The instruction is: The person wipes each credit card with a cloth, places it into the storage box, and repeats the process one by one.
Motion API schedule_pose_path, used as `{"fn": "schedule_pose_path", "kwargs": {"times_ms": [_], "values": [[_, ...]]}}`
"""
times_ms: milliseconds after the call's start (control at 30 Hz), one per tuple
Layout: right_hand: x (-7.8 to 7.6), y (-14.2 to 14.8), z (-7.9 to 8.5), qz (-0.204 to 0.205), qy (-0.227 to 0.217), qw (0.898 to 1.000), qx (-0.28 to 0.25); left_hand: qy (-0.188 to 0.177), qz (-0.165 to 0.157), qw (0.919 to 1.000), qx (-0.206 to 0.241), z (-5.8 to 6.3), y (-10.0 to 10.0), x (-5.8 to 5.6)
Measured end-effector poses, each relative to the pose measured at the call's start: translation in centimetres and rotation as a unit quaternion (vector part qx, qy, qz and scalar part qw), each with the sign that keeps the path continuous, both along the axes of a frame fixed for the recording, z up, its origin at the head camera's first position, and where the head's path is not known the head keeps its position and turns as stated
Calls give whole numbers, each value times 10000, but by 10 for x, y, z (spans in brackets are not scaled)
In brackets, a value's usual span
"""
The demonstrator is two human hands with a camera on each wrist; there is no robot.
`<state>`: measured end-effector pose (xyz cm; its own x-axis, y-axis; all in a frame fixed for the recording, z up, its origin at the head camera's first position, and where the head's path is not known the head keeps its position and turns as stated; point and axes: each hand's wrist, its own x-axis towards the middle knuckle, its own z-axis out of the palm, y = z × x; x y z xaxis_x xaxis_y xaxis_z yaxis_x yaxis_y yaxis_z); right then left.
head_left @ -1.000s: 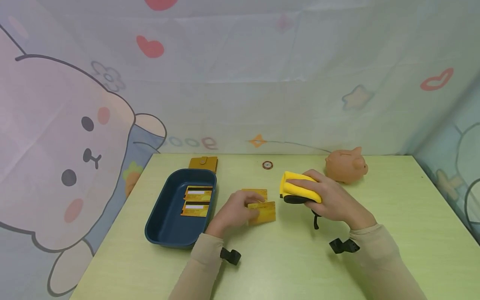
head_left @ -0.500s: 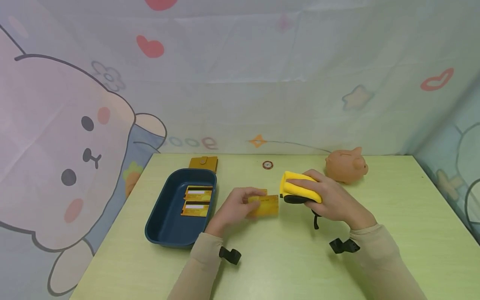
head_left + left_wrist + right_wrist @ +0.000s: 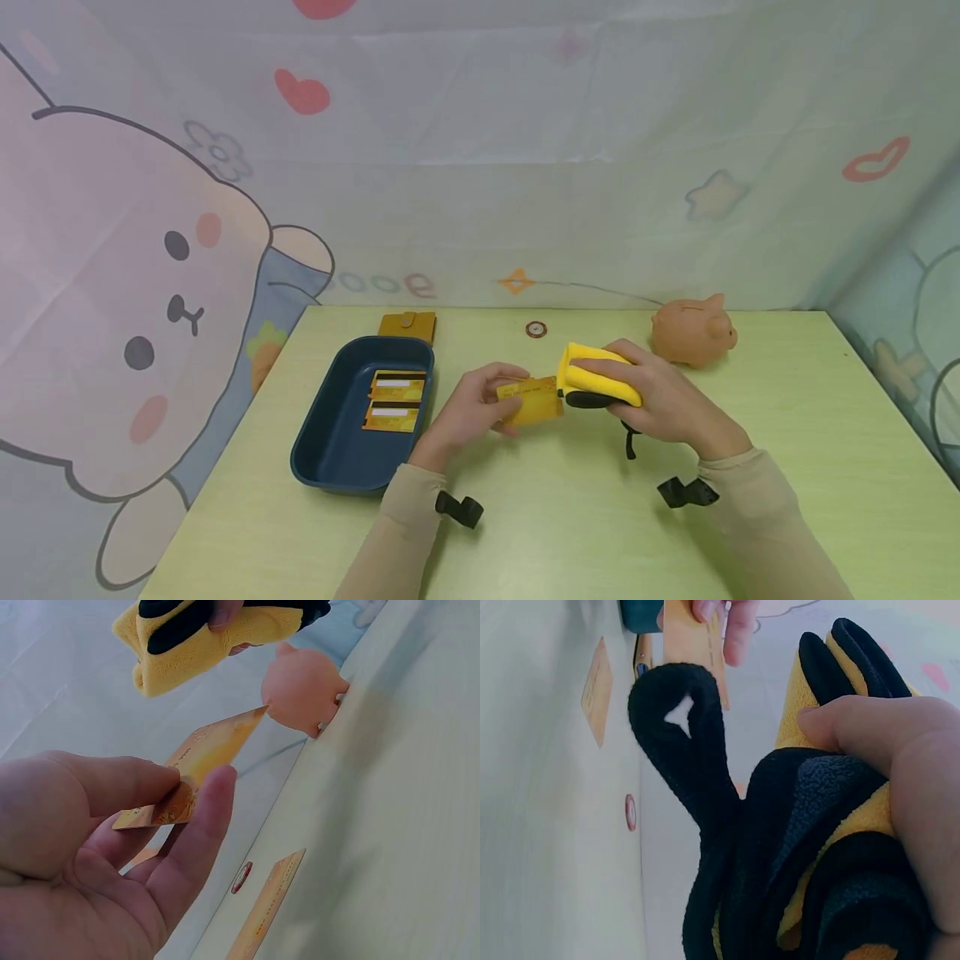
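My left hand pinches a gold bank card between thumb and fingers, held tilted above the table. Its right end is close to a folded yellow-and-black cloth, which my right hand grips in the air. A black loop sticks out from the cloth in the right wrist view. Another gold card lies on the table beyond the left hand; the hand and held card hide it in the head view. Contact between held card and cloth cannot be made out.
A dark blue tray at the left holds two gold cards with their stripes up. Behind it lies a tan wallet. A red-rimmed chip and a pink piggy bank are near the back edge.
The left hand has raised the held card and brought it rightward, closer to the cloth. The card on the table has become hidden in the head view. My right hand has barely moved.
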<state>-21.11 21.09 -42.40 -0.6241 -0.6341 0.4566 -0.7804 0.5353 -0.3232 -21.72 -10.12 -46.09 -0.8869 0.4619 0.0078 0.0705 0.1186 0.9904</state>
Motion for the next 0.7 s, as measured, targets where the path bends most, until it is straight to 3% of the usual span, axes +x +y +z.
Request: {"fn": "schedule_pose_path", "kwargs": {"times_ms": [200, 700], "values": [[2, -4, 1, 51, -139, 9999, 4, -16, -36, 10000, -29, -2, 1, -1], [5, -19, -2, 343, 158, 9993, -65, 151, -417, 9990, -95, 1, 8, 1]]}}
